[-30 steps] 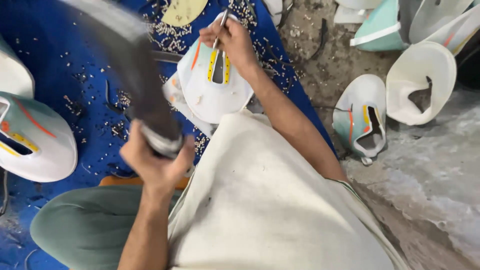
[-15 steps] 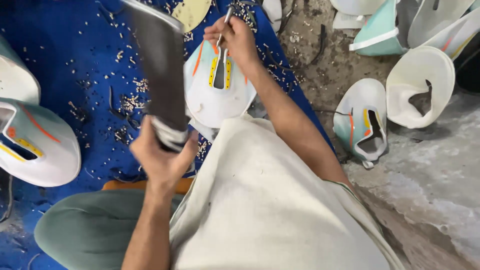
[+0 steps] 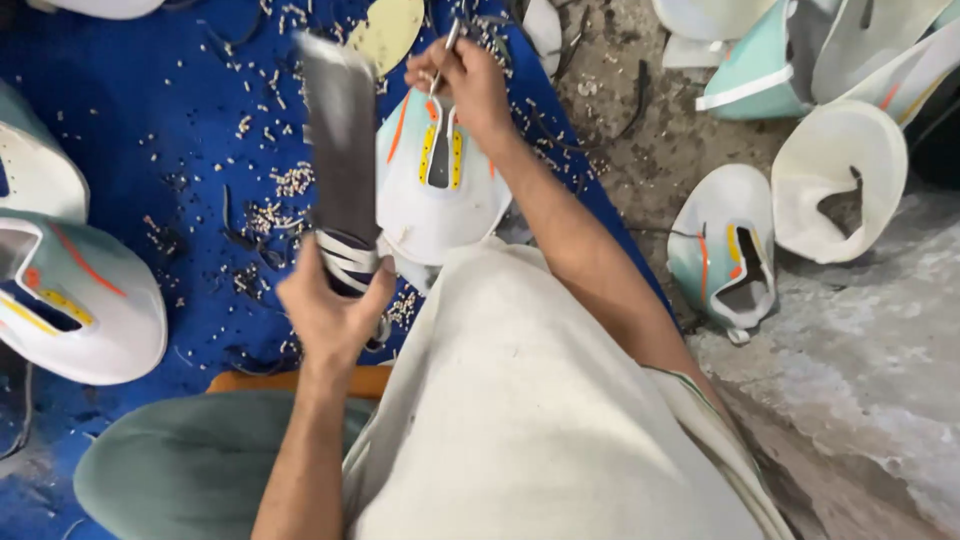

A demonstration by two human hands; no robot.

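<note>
A second ago the left hand (image 3: 330, 310) held the flat dark tool (image 3: 342, 150) leaning toward the upper left of the frame and blurred. Now the tool stands almost straight up, its top near the top edge. The hand has moved a little to the right, closer to the white shoe upper (image 3: 435, 205).

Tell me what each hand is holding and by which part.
The left hand grips a flat dark striking tool by its wrapped lower end. The right hand pinches a thin metal punch near its top, over the white shoe upper.
</note>
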